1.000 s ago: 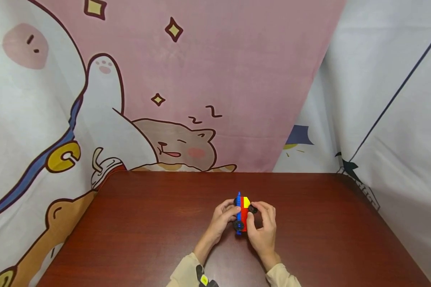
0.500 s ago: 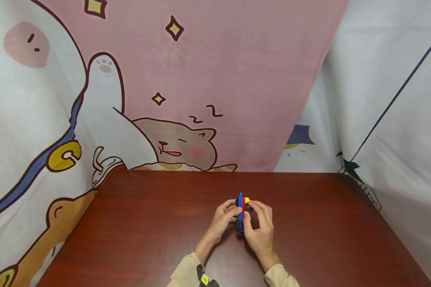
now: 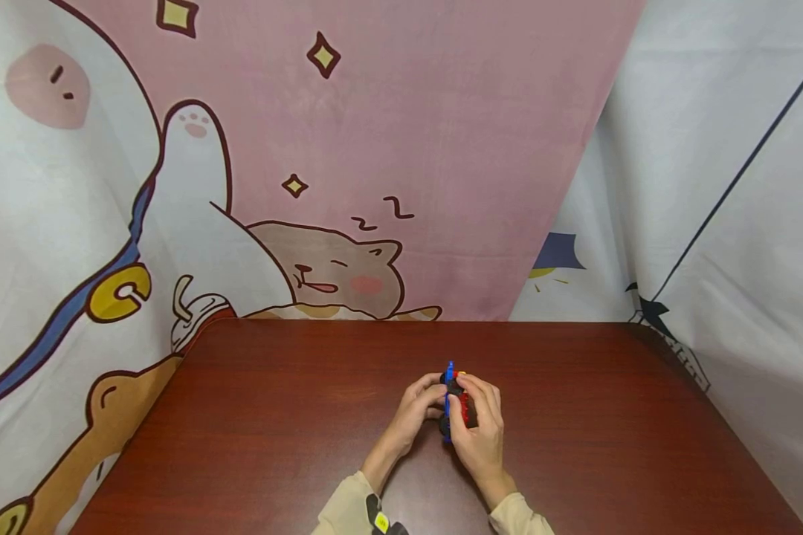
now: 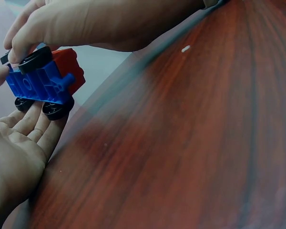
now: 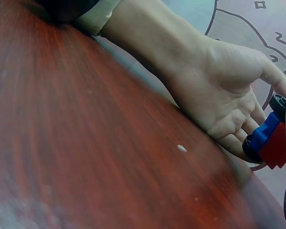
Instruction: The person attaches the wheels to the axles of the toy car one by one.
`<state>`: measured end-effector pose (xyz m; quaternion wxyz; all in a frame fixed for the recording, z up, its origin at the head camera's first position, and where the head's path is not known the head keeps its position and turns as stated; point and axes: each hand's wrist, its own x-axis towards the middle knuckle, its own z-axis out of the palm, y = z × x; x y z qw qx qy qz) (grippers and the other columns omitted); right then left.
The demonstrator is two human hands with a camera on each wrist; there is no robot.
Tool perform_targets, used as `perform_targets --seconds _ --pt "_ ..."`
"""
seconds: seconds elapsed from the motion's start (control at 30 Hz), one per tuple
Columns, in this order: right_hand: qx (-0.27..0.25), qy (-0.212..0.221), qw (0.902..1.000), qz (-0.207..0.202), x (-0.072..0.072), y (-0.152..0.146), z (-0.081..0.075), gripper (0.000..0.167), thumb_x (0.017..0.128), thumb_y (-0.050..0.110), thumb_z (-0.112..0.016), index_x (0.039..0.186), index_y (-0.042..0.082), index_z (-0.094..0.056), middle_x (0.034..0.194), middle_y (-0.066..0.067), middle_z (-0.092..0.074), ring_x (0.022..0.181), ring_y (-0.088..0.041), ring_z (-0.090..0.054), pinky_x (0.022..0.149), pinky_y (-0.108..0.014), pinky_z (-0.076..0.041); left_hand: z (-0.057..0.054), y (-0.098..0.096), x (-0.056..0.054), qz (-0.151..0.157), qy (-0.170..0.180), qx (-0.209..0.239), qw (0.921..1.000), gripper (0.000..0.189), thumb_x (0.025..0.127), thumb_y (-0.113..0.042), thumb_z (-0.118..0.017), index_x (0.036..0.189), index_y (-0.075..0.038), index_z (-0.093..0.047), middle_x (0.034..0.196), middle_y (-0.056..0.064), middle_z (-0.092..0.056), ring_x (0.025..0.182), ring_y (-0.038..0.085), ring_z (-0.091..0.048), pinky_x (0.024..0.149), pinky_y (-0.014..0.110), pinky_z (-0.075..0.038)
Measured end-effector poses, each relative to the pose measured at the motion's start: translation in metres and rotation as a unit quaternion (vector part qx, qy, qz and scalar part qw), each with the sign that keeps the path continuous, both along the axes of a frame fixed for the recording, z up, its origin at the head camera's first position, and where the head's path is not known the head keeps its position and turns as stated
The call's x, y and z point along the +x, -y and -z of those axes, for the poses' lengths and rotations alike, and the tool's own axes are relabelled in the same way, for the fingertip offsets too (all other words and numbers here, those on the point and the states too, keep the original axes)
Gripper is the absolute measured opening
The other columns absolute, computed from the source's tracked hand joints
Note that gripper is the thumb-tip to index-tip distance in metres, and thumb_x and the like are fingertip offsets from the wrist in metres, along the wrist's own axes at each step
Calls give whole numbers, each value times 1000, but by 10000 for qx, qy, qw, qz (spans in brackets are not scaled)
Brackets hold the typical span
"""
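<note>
A small block-built toy car [image 3: 447,407] is held between both hands above the table, with a blue chassis [image 4: 32,86], a red body [image 4: 70,67] and black wheels. My left hand [image 3: 407,420] supports it from the left, thumb on one side and fingers under it. The right hand [image 3: 479,438] pinches a black wheel [image 4: 35,60] against the chassis side. Other wheels [image 4: 58,109] sit along the chassis edge near my left fingers. In the right wrist view the car [image 5: 271,138] is partly cut off by the near hand at the right edge.
The dark reddish wooden table [image 3: 274,431] spreads below both hands. A small white fleck [image 4: 185,48] lies on it. Behind hangs a pink cartoon cloth [image 3: 442,148], with a white cloth [image 3: 729,223] at the right.
The right hand has moved left with the wheel, which now meets the blue chassis. The car has turned, so its red and yellow parts show less. My left hand has barely moved.
</note>
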<state>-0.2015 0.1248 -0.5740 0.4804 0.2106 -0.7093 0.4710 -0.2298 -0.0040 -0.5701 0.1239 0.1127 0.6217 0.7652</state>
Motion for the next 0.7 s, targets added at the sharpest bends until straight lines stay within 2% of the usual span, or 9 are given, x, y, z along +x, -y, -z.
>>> perform_targets --seconds 0.57,0.7 --pt "-43 -24 9999 107 -1 0 0 45 67 -18 -77 111 -8 -68 111 -24 -68 102 -31 -56 98 -17 -42 -1 -1 0 34 11 -8 10000 39 96 -17 -56 129 4 -56 97 -6 -67 87 7 -64 74 22 -54" --pt "15 -3 9998 216 -1 0 0 44 68 -16 -76 110 -7 -69 110 -23 -68 100 -33 -55 98 -17 -41 -2 0 0 144 -43 -3 9999 41 99 -20 -50 128 8 -54 94 -8 -65 85 7 -62 73 21 -53"
